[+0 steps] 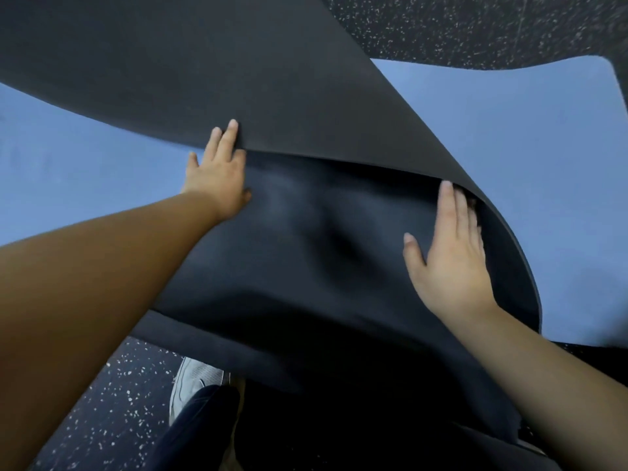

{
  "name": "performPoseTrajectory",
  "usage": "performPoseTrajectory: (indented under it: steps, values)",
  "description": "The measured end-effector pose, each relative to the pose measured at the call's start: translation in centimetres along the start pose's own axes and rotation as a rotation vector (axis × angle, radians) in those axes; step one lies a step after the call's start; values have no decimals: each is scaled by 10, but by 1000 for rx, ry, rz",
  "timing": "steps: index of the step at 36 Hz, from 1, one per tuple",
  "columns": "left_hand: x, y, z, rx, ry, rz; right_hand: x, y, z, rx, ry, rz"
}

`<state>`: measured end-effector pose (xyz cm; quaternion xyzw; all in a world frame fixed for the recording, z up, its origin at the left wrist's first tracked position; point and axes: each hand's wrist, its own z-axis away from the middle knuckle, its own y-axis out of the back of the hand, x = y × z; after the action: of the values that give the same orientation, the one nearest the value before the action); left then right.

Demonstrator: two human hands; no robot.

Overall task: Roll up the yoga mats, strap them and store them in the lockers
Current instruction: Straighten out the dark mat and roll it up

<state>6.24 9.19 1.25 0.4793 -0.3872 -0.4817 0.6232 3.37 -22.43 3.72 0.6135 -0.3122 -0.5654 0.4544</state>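
both hands, left hand [217, 175] and right hand [452, 253], press flat-fingered on the folded black mat [306, 232].

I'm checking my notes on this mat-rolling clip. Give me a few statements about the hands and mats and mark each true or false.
1. Both hands lie flat on the dark mat, fingers straight. True: the left hand and right hand press on its folded part.
2. The dark mat lies over a blue mat. True.
3. A strap is already fastened round the dark mat. False: no strap shows, and the mat is only loosely folded over.
4. The floor is plain white. False: it is dark with pale speckles.
5. A light-coloured shoe shows near the bottom edge. True.
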Motion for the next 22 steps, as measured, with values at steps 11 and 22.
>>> performPoseTrajectory:
  steps: [11,22]
  values:
    - [60,49,-21,202,-248,262,-34,4,1,21,196,-169]
    - [149,33,25,57,-616,270,-28,5,-34,-95,-96,-77]
